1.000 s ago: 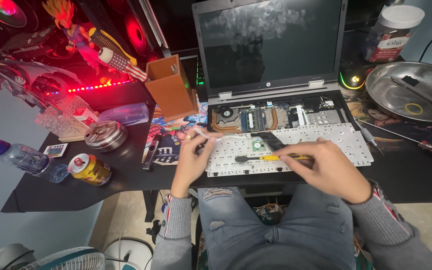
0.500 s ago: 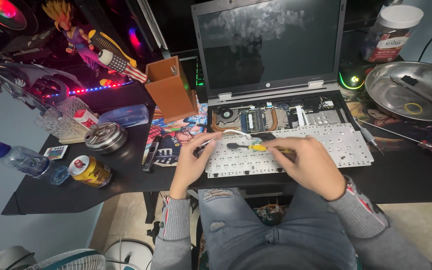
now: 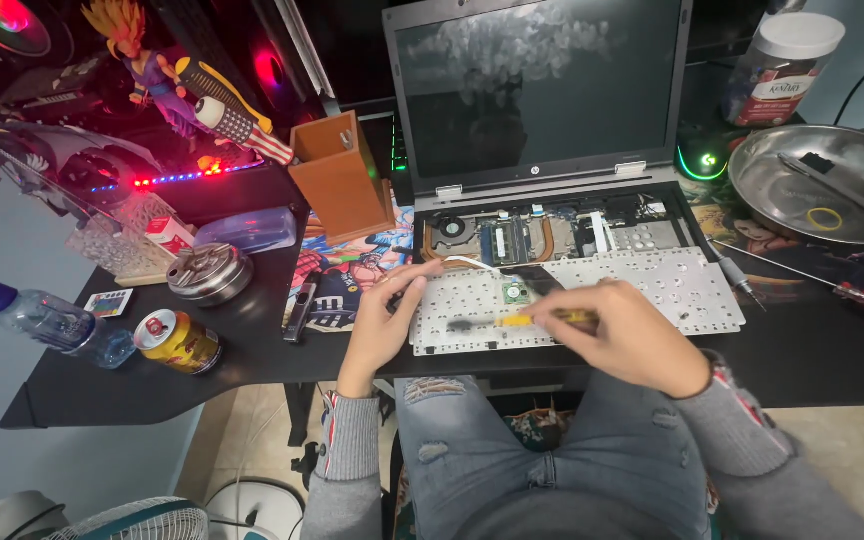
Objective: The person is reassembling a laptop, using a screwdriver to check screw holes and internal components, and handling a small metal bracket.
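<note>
Head view: laptop stands open on the black counter, its keyboard bay bared, fan and boards exposed. Keyboard panel lies flipped face-down at the near edge of the bay, ribbon cable apparently attached. Right hand, grip pinching a yellow-handled brush, bristles on the panel's left part. Left hand steadies the panel's left edge, fingers pressed on it. Judgement: keyboard lifted out; cleaning under way, reassembly left. Metal bowl far right.
</note>
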